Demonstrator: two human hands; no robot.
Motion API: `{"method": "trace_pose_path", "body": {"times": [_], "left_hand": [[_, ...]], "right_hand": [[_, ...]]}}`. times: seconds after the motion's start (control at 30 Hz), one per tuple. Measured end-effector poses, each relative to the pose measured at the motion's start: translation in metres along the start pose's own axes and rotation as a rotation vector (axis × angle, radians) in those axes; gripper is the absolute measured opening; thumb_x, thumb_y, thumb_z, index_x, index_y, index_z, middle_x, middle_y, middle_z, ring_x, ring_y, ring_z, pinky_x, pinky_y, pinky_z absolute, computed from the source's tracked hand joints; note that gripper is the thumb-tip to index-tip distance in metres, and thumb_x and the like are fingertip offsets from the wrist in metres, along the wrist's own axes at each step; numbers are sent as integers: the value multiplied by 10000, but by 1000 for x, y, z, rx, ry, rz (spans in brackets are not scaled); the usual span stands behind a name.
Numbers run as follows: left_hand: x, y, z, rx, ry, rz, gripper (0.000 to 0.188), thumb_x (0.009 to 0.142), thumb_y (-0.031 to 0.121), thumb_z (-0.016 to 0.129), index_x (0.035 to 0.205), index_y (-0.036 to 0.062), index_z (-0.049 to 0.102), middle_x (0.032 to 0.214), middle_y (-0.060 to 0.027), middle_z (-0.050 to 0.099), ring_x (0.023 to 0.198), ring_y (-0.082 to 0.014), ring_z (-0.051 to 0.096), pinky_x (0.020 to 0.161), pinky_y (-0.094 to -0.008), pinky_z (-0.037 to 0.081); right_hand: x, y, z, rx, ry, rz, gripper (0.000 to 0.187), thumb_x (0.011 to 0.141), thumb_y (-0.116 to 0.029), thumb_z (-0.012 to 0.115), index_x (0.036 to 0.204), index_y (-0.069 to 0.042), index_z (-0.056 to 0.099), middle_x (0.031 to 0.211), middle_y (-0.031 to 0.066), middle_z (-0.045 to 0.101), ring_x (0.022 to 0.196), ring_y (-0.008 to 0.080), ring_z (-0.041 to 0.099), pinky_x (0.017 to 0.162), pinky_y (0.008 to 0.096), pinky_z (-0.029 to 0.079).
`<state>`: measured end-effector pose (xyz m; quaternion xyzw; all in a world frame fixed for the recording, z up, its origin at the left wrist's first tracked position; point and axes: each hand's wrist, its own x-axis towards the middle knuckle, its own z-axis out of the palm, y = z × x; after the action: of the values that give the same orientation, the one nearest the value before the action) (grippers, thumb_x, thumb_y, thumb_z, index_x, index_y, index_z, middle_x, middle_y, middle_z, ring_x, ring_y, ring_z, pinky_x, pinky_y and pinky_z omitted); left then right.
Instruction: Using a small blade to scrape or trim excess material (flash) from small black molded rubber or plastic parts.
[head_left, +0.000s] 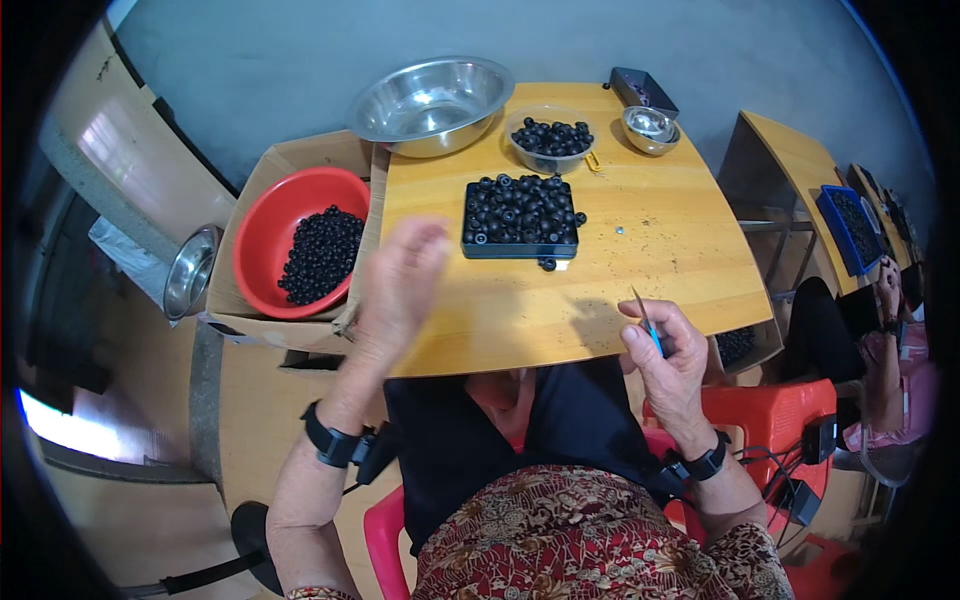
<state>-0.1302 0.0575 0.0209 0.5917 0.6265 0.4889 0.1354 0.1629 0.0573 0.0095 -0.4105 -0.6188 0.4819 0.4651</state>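
Note:
My right hand (672,355) is closed around a small knife (653,335) with a blue handle, its thin pointed metal blade sticking up over the table's near edge. Smeared by motion, my left hand (403,285) is above the table's left edge, between the red basin (248,245) and a dark rectangular tray (520,251). Its fingers are too blurred to read. Small round black parts (520,208), some with a hole showing, heap above the tray's rim. One loose black part (547,265) lies by the tray's near side, another at its right.
The red basin, partly filled with black parts, sits in a cardboard box (290,150). Behind the tray stand a steel bowl (432,105), a clear tub (515,150) of parts and small metal bowls (650,130). Dark crumbs dot the wooden table (690,270). A person (900,370) sits at right.

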Motion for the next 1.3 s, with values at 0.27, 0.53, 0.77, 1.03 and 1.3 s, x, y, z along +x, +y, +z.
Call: {"method": "trace_pose_path", "body": {"times": [0.27,0.53,0.77,1.03,1.3], "left_hand": [[-20,3,96,397,-252,480,309,827,78,611,1131,28,591,990,-125,593,946,-291,585,787,-385,491],[-15,9,113,597,-227,479,291,815,96,567,1095,18,577,1009,-119,570,940,-280,557,783,-377,463],[-15,8,119,575,-255,545,189,810,98,571,992,55,552,938,-104,560,881,-274,568,759,-386,456],[-13,7,123,408,-226,380,169,797,64,622,952,43,560,903,-110,542,887,-315,555,774,-408,458],[-30,34,103,-142,-319,-76,218,830,63,678,1018,8,582,921,-72,638,782,-164,614,715,-285,489]], "right_hand": [[0,-5,-5,74,-10,-9,183,910,-131,660,1051,-15,664,746,-65,535,652,17,416,582,177,361],[5,-6,-12,30,13,-32,160,923,-146,642,1025,-27,676,719,-68,517,649,19,412,583,181,364],[6,-3,-9,61,23,-50,157,919,-142,645,1020,-24,674,719,-70,512,654,17,407,574,185,353],[11,1,-10,29,15,34,178,922,-162,639,1012,-12,667,698,-86,447,636,23,361,556,191,319],[15,-1,-14,104,31,130,187,914,-164,656,1019,-10,670,723,-85,507,651,10,400,567,175,339]]}}
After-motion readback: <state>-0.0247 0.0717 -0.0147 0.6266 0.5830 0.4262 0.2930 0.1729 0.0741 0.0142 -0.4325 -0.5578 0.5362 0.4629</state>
